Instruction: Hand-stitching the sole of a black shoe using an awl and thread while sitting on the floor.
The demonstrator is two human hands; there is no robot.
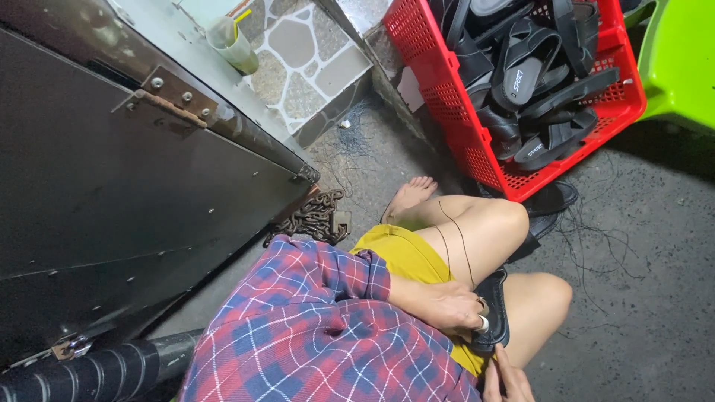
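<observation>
I sit on the ground with my knees bent. My left hand (450,307) is closed around a black sandal (493,309) that rests between my thighs. A ring shows on one finger. My right hand (505,380) is at the bottom edge, only partly in view, its fingers touching the lower end of the same sandal. A thin dark thread (456,231) hangs across my raised knee. My sleeve is red and blue plaid and my shorts are yellow.
A red plastic crate (454,112) full of black sandals stands ahead on the right. A lime green plastic chair (681,63) is at the far right. A dark metal door (126,186) fills the left, with a rusty chain (313,217) at its foot. Loose threads lie on the concrete floor.
</observation>
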